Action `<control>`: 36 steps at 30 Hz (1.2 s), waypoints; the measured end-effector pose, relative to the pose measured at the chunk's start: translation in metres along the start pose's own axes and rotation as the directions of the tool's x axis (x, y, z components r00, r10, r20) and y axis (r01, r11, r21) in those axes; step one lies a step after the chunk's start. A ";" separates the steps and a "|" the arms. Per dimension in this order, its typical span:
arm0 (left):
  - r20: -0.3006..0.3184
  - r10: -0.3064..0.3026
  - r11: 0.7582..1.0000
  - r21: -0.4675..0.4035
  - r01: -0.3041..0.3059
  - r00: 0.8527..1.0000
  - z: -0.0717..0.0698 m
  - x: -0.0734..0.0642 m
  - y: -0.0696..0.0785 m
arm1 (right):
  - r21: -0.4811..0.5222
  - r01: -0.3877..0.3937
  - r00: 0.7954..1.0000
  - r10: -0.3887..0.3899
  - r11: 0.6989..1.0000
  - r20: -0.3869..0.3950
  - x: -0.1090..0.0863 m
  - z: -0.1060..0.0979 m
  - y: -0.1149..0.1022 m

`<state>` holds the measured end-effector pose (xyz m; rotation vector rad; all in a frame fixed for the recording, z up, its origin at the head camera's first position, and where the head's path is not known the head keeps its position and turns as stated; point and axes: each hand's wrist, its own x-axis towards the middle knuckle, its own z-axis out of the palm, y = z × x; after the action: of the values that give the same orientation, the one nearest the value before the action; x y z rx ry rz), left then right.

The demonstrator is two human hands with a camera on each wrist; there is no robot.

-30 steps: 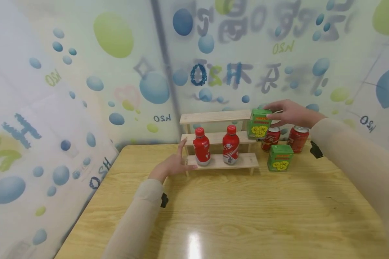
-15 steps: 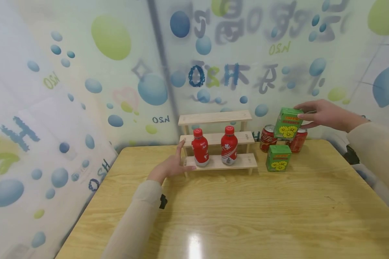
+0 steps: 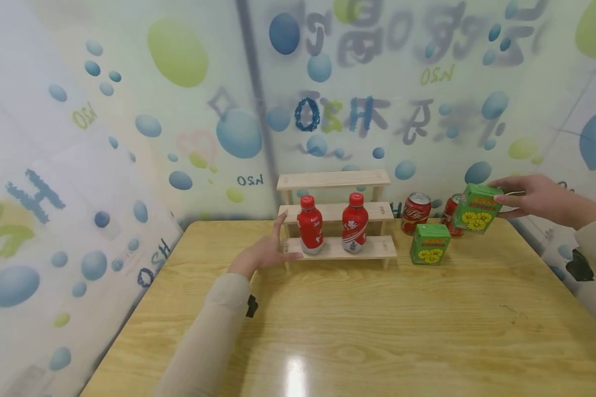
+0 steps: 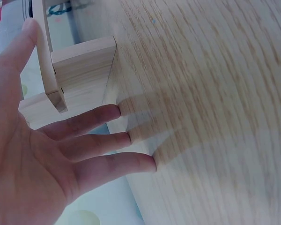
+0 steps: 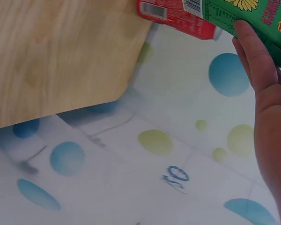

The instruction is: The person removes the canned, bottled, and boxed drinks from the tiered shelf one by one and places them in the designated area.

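My right hand (image 3: 541, 198) pinches a green drink carton with yellow flowers (image 3: 477, 207), held tilted above the table's far right. Behind it, a red can (image 3: 451, 212) is partly hidden. In the right wrist view the thumb or a finger lies along the carton's (image 5: 222, 14) side. At the left end of a three-step wooden rack (image 3: 333, 177), my left hand (image 3: 263, 255) touches the steps with spread fingers. The left wrist view shows straight fingers (image 4: 114, 166) with their tips at the tabletop. Two red bottles (image 3: 310, 229) stand on the lowest step.
A second green carton (image 3: 429, 247) stands right of the rack. Another red can (image 3: 416, 212) is behind it. The wooden table (image 3: 328, 331) ends at a patterned curtain (image 3: 179, 138) at the back and left.
The right hand has carried the green carton from beside the rack's right end rightward, past the cans, and latterly lower. The left hand stays at the rack.
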<state>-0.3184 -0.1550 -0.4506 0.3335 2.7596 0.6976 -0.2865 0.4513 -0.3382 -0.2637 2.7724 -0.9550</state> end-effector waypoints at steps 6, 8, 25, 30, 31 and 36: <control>0.001 -0.004 1.000 0.001 0.004 1.000 0.000 -0.001 0.001 | 0.029 -0.001 1.000 0.000 1.000 0.024 -0.005 0.017 0.019; -0.001 -0.002 1.000 0.002 0.002 1.000 0.000 -0.002 0.001 | 0.043 0.005 0.999 -0.007 0.999 0.031 -0.006 0.023 0.024; 0.004 -0.013 1.000 -0.007 0.013 1.000 -0.001 -0.001 0.003 | 0.092 0.032 0.996 -0.040 0.995 0.085 -0.013 0.056 0.042; 0.003 -0.012 1.000 0.002 0.012 1.000 -0.001 0.000 0.002 | 0.080 0.034 0.995 -0.042 0.996 0.093 -0.012 0.060 0.044; 0.003 -0.011 1.000 0.004 0.011 1.000 -0.001 0.000 0.001 | 0.077 0.036 0.995 -0.043 0.996 0.095 -0.013 0.060 0.045; 0.003 -0.004 1.000 0.004 0.004 1.000 -0.001 0.000 0.001 | 0.059 0.032 0.994 -0.037 0.998 0.099 -0.015 0.061 0.050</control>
<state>-0.3186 -0.1540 -0.4494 0.3301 2.7589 0.6901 -0.2623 0.4574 -0.4148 -0.3421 2.6536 -0.9990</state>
